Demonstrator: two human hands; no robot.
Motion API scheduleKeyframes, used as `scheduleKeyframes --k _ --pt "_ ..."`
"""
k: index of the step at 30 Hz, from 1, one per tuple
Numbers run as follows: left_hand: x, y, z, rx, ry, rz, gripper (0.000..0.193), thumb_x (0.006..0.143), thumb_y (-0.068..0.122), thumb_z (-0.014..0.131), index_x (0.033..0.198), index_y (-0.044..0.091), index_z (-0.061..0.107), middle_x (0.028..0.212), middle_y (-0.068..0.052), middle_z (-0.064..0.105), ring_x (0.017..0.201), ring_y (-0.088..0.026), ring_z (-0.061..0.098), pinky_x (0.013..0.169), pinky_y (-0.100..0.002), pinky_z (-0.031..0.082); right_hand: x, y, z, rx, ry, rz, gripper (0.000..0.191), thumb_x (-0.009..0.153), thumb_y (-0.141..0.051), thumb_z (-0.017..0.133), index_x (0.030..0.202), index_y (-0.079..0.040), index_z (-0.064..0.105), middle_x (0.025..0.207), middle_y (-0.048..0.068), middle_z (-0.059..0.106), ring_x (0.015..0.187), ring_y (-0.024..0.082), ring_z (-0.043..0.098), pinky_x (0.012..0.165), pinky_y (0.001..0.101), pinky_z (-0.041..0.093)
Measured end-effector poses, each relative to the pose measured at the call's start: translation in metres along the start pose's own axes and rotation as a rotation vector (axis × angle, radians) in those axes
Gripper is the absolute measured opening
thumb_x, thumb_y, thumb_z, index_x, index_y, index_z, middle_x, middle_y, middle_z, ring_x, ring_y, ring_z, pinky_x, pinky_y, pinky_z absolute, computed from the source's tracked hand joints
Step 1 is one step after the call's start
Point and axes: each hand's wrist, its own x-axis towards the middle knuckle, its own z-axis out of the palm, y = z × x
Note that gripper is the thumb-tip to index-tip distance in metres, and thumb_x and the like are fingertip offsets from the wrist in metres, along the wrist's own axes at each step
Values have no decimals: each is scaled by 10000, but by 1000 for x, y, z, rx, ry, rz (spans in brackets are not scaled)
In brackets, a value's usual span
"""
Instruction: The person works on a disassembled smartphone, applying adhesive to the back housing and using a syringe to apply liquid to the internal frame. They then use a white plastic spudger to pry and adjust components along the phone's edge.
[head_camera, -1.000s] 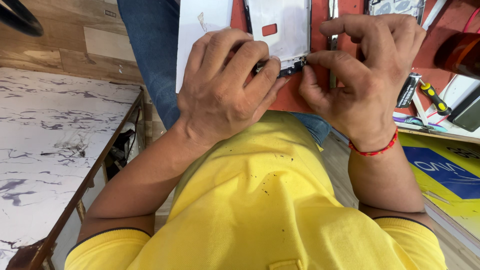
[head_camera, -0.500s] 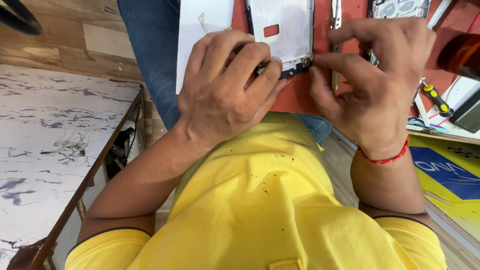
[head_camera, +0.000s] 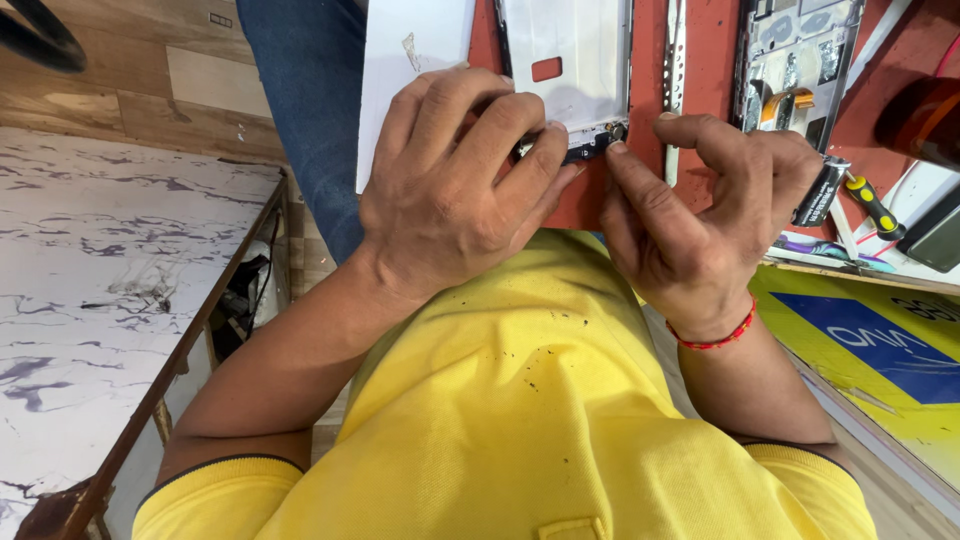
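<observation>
left hand (head_camera: 450, 190) still clamps the phone frame (head_camera: 570, 60); right hand (head_camera: 700, 210) has shifted nearer, thumb pressing its lower edge.

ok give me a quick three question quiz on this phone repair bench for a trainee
1. True or false: both hands touch the lower end of the white phone frame.
2. What colour is the mat under the frame? A green, B red, C black.
3. Which wrist wears the red thread band?

Key: 1 true, both sets of fingers meet at its dark bottom edge. 2 B. 3 the right wrist.
</observation>
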Motion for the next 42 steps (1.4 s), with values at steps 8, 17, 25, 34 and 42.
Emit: scheduleKeyframes --k 8,17,25,34,42 --pt "0 0 0 0 -6 -3 231 922 245 864 1017 68 749 1102 -25 619 1135 -222 566 990 -394 493 0 3 2 -52 -29 -1 248 921 -76 846 1166 -111 819 1276 71 632 1083 255 476 989 400 336" --pt "0 0 0 1 1 -4 216 923 228 856 1016 69 743 1105 -26 614 1138 -225 564 999 -398 491 1 6 3 10 11 -5 263 878 -75 869 1132 -111 816 1240 82 645 1066 261 496 974 449 345" --pt "0 -1 0 5 4 -3 212 917 193 854 1057 76 747 1099 -23 618 1133 -219 571 992 -391 496 1 8 6 -36 -41 4 314 885 -42 778 1188 -123 778 1280 41 613 1105 277 479 986 412 376" --pt "1 0 -3 -10 -9 11 218 934 210 858 1025 55 736 1120 -28 602 1140 -218 557 977 -392 482 3 11 3 -120 -52 -77 337 900 -74 735 1231 -141 744 1318 4 595 1117 280 472 973 431 379" --pt "1 4 -6 13 -11 33 230 904 205 863 1035 64 736 1127 -30 588 1122 -226 546 936 -399 474 1 15 -2 -129 -41 -134 375 856 -36 716 1220 -125 724 1240 14 582 1103 276 482 955 429 365"
